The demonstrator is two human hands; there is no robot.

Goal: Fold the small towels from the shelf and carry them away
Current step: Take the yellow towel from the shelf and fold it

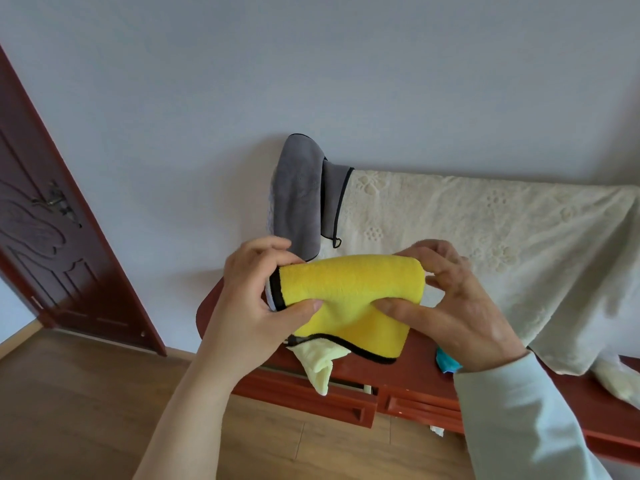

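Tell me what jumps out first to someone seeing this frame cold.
A bright yellow plush towel with black edging sits mid-frame, folded over and pinched between the left hand and right hand. Just above it hangs a grey towel with black trim, beside a cream embossed cloth draped over a red-brown wooden cabinet.

The red-brown wooden worktop (419,358) has drawers (311,396) below its front edge. A pale yellow towel (320,368) hangs over that edge, and a teal cloth (446,363) lies near it. A big cream cloth (485,237) is draped along the back, and a grey towel (298,202) hangs at the back left corner.
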